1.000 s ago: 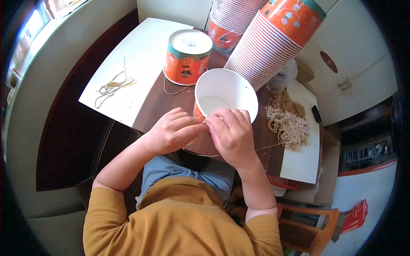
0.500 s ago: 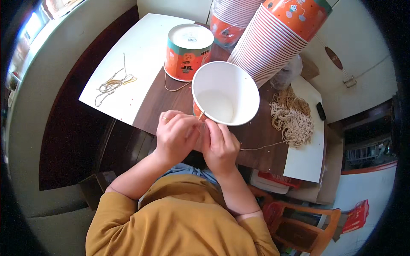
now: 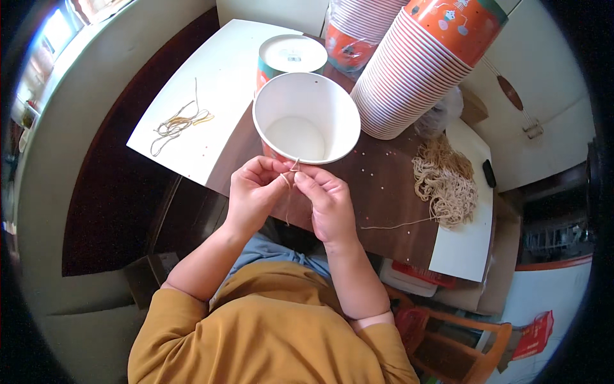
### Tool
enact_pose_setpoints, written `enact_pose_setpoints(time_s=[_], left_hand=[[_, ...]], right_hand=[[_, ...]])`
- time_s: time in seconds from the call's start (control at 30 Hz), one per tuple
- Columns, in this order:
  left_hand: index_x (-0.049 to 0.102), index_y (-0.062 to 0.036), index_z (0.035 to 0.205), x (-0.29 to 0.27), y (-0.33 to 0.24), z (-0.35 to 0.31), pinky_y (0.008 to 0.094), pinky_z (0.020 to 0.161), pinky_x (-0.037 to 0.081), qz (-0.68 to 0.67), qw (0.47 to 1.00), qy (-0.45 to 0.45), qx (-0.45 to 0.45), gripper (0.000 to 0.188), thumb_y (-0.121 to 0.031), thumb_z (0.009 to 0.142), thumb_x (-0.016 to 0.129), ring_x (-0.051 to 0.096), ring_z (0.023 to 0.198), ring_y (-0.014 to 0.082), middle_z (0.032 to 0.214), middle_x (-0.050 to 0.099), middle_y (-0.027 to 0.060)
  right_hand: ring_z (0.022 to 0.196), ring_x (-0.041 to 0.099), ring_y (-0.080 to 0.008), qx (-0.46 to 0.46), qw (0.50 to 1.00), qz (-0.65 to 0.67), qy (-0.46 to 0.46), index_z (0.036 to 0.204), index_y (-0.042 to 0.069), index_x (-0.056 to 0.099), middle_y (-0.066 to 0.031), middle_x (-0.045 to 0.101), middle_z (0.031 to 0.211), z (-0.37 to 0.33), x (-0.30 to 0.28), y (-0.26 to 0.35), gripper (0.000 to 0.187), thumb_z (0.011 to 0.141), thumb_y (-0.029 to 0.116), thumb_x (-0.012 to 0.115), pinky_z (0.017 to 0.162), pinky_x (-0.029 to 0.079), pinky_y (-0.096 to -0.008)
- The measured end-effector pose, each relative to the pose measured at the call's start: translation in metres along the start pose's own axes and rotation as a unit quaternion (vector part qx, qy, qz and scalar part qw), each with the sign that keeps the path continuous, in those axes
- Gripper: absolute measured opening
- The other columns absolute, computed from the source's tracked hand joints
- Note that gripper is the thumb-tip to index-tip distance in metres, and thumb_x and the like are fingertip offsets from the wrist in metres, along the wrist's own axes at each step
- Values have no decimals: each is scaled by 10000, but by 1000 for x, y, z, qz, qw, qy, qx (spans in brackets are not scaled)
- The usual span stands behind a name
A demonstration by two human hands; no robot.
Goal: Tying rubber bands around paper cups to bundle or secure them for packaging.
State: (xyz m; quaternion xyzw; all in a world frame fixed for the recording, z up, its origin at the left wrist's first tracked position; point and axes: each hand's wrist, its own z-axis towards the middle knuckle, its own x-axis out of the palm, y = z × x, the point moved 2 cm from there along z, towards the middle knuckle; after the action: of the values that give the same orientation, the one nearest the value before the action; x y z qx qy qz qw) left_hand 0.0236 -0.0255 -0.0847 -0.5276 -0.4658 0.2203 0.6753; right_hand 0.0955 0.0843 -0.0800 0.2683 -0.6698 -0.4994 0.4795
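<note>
A large paper bucket (image 3: 307, 102), white inside and orange outside, stands in front of me with its mouth tilted toward me. A thin pale string (image 3: 297, 162) hangs at its near rim, where it seems to pass through the wall. My left hand (image 3: 249, 192) pinches this string between thumb and forefinger, just below the rim. Beside it, my right hand (image 3: 331, 201) has its thumb pressed against the forefinger on the same string, close to the bucket wall. A loose end dangles under the fingertips. The exact crossing of the strands is too small to make out.
Behind the bucket sits an upturned one (image 3: 293, 54). A tall leaning stack of nested buckets (image 3: 416, 70) and a wrapped stack (image 3: 350, 45) stand at the back. A string heap (image 3: 448, 185) lies right, a few loose strings (image 3: 182, 123) left. A wooden chair (image 3: 486, 345) is lower right.
The open bucket has shifted left and back, now partly covering the upturned one. My hands have turned, the left thumb and fingers now showing a strand between them.
</note>
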Motion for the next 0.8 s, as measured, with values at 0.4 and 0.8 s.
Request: enact_pose_setpoints(time_s=[0.4, 0.8], left_hand=[[654, 26, 930, 6, -10, -11, 238, 731, 529, 243, 953, -18, 177, 86, -4, 849, 658, 657, 813, 101, 861, 697, 77], [660, -44, 919, 4, -11, -6, 314, 643, 488, 427, 807, 3, 407, 232, 23, 703, 709, 660, 733, 208, 838, 691, 83]], right_hand=[[1066, 573, -171, 151, 950, 274, 9, 1170, 9, 610, -80, 623, 1179, 1, -3, -12, 273, 956, 157, 527, 980, 434, -337], [919, 602, -96, 161, 950, 268, 2, 1134, 55, 653, -38, 665, 1125, -4, -4, -8, 238, 959, 176, 547, 762, 458, -230]])
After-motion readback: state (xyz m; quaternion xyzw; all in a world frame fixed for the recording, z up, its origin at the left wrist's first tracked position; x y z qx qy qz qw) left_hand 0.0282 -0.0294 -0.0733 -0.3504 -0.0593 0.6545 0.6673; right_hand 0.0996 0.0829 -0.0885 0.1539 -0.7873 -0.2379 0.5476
